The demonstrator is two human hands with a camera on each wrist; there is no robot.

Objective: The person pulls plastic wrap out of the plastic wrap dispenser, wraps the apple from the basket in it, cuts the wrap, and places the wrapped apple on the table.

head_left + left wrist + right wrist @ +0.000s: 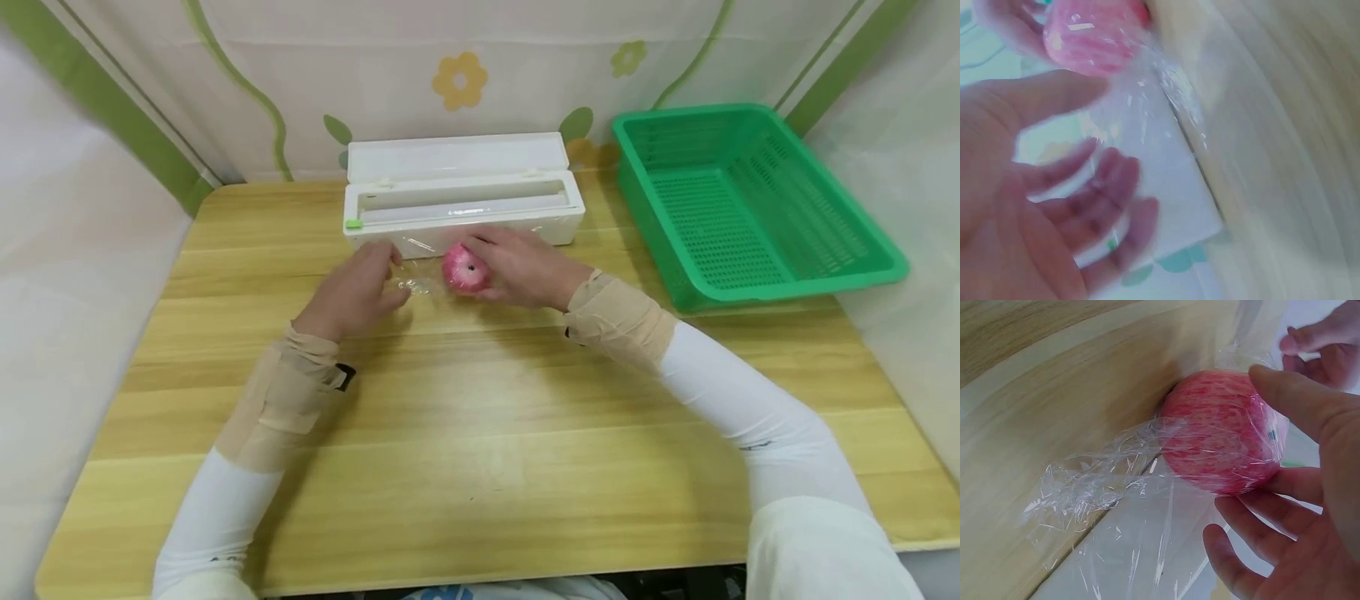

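Observation:
A pink-red apple (1219,434) lies on its side by the front of a white cling film box (465,208). Clear cling film (1085,494) covers the apple, with bunched ends trailing off both sides and a sheet stretching toward the box. My right hand (525,267) grips the apple, thumb on one side and fingers curled on the other. Left of the apple, my left hand (355,292) has its fingers apart and loosely bent. In the left wrist view its thumb (1066,97) overlaps the film just below the apple, and nothing shows gripped between the fingers.
The box's lid (457,157) stands raised at the back, and a film roll (465,208) lies inside. A green slider (353,224) sits at its left end. To the right stands a green plastic basket (795,293) on the wooden table (480,467). A flowered curtain (525,75) hangs behind.

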